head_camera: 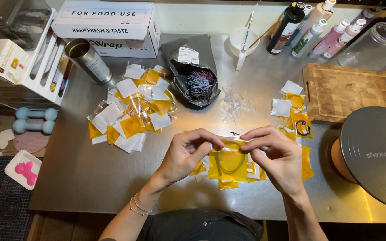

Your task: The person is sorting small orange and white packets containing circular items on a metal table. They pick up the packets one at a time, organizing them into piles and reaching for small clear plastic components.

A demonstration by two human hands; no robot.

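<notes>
Packet: a small clear packet (228, 164) with a yellow card inside is being held up just above the counter (90, 178), in the middle, close to the person's body.
Where it is lying from the hands: the packet is hanging down below the fingertips, with its top edge running left to right between the two hands.
Left hand: the left hand (185, 154) is pinching the top left corner of the packet, fingers curled and closed on it.
Right hand: the right hand (277, 154) is pinching the top right edge, also closed on it.
Which hand is nearer: both hands are touching the packet, one on each side, so neither is nearer.
How the packet is looking: it is shiny and see-through, about square, with a thin dark ring showing against the yellow.
Under the hands: more yellow packets (251, 172) are lying on the counter just below.
Left pile: a big heap of yellow and white packets (130, 109) is sitting well apart to the left.
Right pile: a few packets (293, 111) are lying near a wooden board (349, 91).
Behind: a grey bag (193, 69) with a bundle of bands inside is lying open, further back.
</notes>
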